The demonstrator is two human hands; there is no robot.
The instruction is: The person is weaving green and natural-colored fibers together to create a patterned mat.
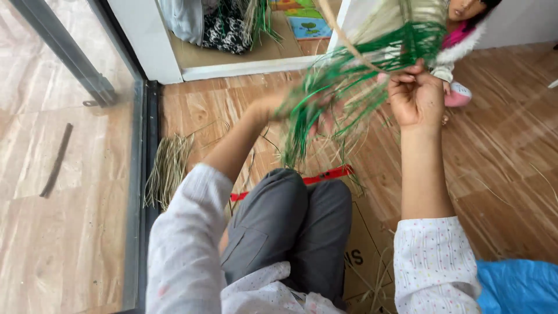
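Your right hand [414,96], at 1 o'clock, pinches closed on a bundle of green and tan grass strands [349,75]. Your left hand [273,107], at 12 o'clock, sits behind the strands; its grip is hidden.

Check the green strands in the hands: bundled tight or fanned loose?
Fanned loose. The green strands splay apart and hang down between the left hand and right hand, whose fingers pinch the upper end.
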